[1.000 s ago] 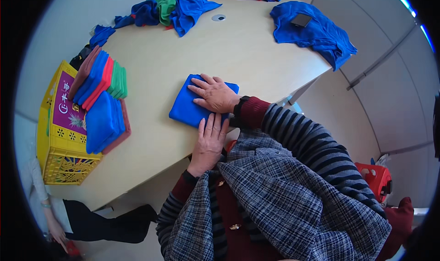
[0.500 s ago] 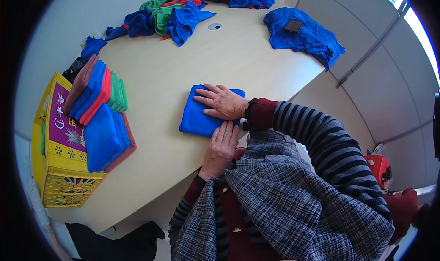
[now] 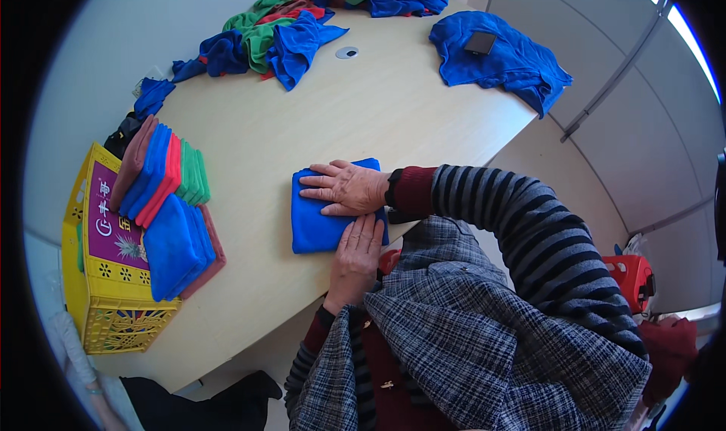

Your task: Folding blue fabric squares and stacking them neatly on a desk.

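A folded blue cloth (image 3: 318, 231) lies on the pale wooden table in front of me. Flat across its upper part rests my right hand (image 3: 349, 187), fingers stretched out to the left. My left hand (image 3: 358, 253) comes up from below, its straight fingers touching the cloth's lower right part just under the right hand. Neither hand grips anything; both press on the cloth from above. The cloth's right edge is partly hidden by my hands and wrist.
Folded cloths in brown, blue, red and green (image 3: 170, 178) are stacked at the left, beside a yellow crate (image 3: 132, 321). Crumpled cloths (image 3: 291, 49) are heaped at the back. A small dark box (image 3: 480, 43) sits on a blue cloth pile (image 3: 522, 64). At lower left shows another person's arm (image 3: 94, 389).
The folded cloth and both hands appear slightly lower and farther left, and the cloth is turned a little straighter. Both hands stay flat on it.
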Demonstrator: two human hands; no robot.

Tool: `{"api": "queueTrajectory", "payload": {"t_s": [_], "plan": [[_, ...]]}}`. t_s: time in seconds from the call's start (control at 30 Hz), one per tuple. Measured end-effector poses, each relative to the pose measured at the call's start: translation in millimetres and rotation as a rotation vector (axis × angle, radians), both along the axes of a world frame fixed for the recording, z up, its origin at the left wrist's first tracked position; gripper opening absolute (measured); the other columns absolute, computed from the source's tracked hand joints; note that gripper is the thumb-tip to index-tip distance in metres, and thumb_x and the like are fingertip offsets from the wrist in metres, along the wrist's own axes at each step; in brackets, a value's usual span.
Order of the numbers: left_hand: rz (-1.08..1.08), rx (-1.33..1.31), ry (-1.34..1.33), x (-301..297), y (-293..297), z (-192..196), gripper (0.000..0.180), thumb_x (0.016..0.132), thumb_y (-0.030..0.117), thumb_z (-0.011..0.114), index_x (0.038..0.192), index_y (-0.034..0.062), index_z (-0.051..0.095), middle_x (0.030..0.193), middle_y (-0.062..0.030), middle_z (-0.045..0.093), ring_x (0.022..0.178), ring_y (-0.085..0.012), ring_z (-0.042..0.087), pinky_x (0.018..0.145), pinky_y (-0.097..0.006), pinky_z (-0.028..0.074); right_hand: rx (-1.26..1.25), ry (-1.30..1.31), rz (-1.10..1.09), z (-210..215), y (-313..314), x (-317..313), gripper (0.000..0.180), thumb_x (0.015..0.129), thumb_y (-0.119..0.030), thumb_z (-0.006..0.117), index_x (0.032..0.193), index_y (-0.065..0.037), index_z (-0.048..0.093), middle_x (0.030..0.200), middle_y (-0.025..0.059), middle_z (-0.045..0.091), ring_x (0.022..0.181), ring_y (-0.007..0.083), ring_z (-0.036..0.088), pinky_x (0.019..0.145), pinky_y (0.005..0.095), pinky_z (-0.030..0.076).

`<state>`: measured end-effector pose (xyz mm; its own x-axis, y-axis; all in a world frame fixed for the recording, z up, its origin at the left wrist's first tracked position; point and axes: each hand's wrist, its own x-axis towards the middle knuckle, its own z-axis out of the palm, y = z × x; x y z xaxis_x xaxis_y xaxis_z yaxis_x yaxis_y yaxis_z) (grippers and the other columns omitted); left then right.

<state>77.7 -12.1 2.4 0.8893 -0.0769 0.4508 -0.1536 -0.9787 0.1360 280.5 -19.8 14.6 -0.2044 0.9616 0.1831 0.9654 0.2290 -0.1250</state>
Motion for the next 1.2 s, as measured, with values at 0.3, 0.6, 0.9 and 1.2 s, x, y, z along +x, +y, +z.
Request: {"api": "queueTrajectory", "payload": {"t_s": [0.3, 0.6, 0.9, 1.2], "plan": [[0.089, -0.085, -0.026, 13, -11, 19, 0.051, 0.087, 0.008, 0.061, 0.135, -0.007, 0.055, 0.141, -0.0248, 0.055, 0.133, -0.0366, 0.052, 0.115, -0.046, 0.039, 0.084, 0.094, -0.04, 6, 3, 20, 0.055, 0.103, -0.044, 0.048, 0.149, -0.013, 0.047, 0.156, 0.0109, 0.043, 0.148, 0.0332, 0.033, 0.12, 0.0512, 0.027], [0.512, -0.161, -0.055, -12, 47, 32, 0.043, 0.094, 0.007, 0.058, 0.136, -0.0027, 0.056, 0.144, -0.0187, 0.054, 0.138, -0.035, 0.047, 0.116, -0.046, 0.037, 0.124, 0.203, -0.309, 25, -45, -64, 0.062, 0.103, -0.045, 0.049, 0.151, -0.005, 0.043, 0.159, 0.0188, 0.036, 0.151, 0.0384, 0.026, 0.123, 0.0515, 0.02], [0.525, -0.119, 0.14, -3, 57, 9, 0.05, 0.102, 0.023, 0.052, 0.147, 0.0016, 0.045, 0.156, -0.0164, 0.041, 0.145, -0.0316, 0.037, 0.121, -0.049, 0.026, 0.076, 0.131, -0.432, 0, -52, -50, 0.07, 0.103, -0.053, 0.042, 0.155, -0.006, 0.038, 0.162, 0.018, 0.032, 0.153, 0.0369, 0.022, 0.125, 0.0509, 0.014], [0.541, -0.073, 0.172, -3, 56, 16, 0.05, 0.103, 0.025, 0.051, 0.147, 0.0021, 0.045, 0.155, -0.0159, 0.042, 0.144, -0.0312, 0.039, 0.121, -0.049, 0.026, 0.099, 0.128, -0.501, -6, -57, -21, 0.069, 0.103, -0.051, 0.044, 0.155, -0.006, 0.037, 0.162, 0.0185, 0.032, 0.153, 0.0366, 0.023, 0.125, 0.0512, 0.015]]}}
